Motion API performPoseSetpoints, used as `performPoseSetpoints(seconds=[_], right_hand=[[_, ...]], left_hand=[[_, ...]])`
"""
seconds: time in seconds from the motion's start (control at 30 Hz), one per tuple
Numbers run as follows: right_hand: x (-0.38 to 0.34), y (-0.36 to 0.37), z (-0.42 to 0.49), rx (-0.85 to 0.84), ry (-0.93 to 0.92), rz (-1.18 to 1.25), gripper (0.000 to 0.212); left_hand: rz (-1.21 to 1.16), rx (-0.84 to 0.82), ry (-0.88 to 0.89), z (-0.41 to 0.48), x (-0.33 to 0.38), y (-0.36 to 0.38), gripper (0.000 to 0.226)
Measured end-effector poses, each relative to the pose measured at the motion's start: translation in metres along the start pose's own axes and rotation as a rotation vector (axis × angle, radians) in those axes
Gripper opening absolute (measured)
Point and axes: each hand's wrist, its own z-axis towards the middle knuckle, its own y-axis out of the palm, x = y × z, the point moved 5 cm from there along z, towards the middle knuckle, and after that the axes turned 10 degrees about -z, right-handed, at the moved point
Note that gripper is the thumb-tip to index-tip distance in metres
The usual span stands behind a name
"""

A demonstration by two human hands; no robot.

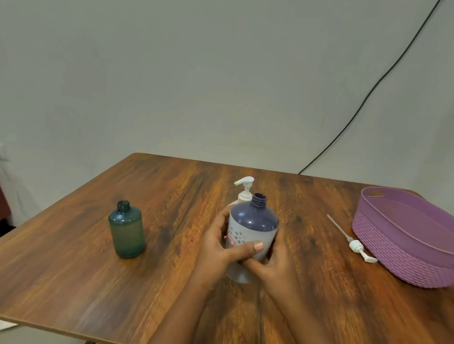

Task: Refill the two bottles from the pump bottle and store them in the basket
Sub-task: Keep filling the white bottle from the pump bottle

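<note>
Both hands, left hand (pixel 220 252) and right hand (pixel 271 263), wrapped around uncapped purple-grey bottle (pixel 251 232). White pump bottle (pixel 243 194) just behind; likely toppled by any careless lift.

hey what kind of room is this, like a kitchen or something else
Probably a plain room set up for recording, not a kitchen: a bare wooden table against an empty wall, a loose black cable hanging down it.

Wooden table (pixel 63 280) bears green bottle (pixel 126 231), basket (pixel 411 246), loose pump (pixel 359 246).
</note>
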Motion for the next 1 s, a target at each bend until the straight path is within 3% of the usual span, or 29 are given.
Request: performPoseSetpoints(seconds=[0.17,0.3,0.4,0.53,0.6,0.77,1.0], right_hand=[[0.0,-0.013,-0.006,0.081,0.013,0.001,0.08],[0.001,-0.023,-0.008,0.115,0.023,0.013,0.073],[0.005,-0.029,-0.008,0.124,0.041,0.041,0.079],[0.007,-0.036,-0.008,0.111,0.058,0.041,0.076],[0.008,-0.037,-0.007,0.098,0.061,0.046,0.073],[0.01,-0.038,-0.003,0.074,0.072,0.055,0.069],[0.011,-0.042,0.002,0.086,0.082,0.076,0.077]], left_hand=[[0.075,-0.068,0.018,-0.002,-0.003,0.016,0.073],[0.295,-0.094,0.077,0.002,0.003,0.018,0.067],[0.408,0.032,0.249,0.012,0.023,0.008,0.051],[0.352,0.243,0.423,0.042,0.055,-0.01,0.024],[0.322,0.229,0.355,0.063,0.058,-0.015,0.017],[0.134,-0.007,0.03,0.11,0.038,-0.012,0.023],[-0.02,-0.233,-0.272,0.123,0.012,-0.001,0.029]])
